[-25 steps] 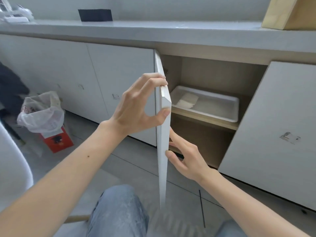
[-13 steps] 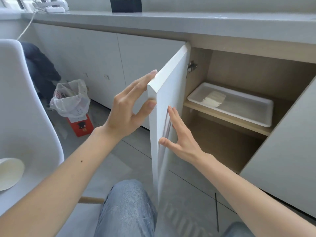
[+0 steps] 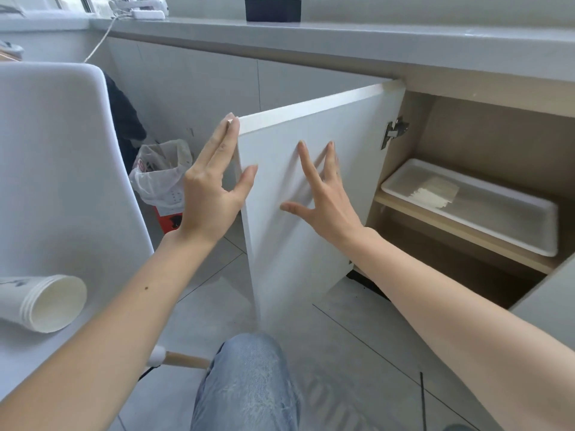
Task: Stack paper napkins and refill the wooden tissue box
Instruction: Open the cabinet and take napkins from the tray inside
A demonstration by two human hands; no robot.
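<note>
A white cabinet door [image 3: 348, 144] stands swung wide open. My left hand [image 3: 214, 188] lies against its free edge, fingers spread, thumb on the inner face. My right hand [image 3: 323, 194] rests flat on the inner face, fingers apart. Neither hand holds anything. Inside the cabinet a white tray [image 3: 504, 231] sits on the wooden shelf [image 3: 435, 225] with a small stack of paper napkins [image 3: 435, 192] at its left end. The wooden tissue box is out of view.
A white chair [image 3: 62, 169] stands at the left with stacked paper cups [image 3: 46, 303] lying on its seat. A bin with a plastic bag [image 3: 161, 175] stands on the floor behind it. The grey countertop [image 3: 342, 38] carries a black block [image 3: 273, 10]. My knee [image 3: 249, 384] is below.
The door has swung further open to the left. My left hand has loosened from a pinch on the edge. My right hand has moved up onto the inner face. The view has turned left.
</note>
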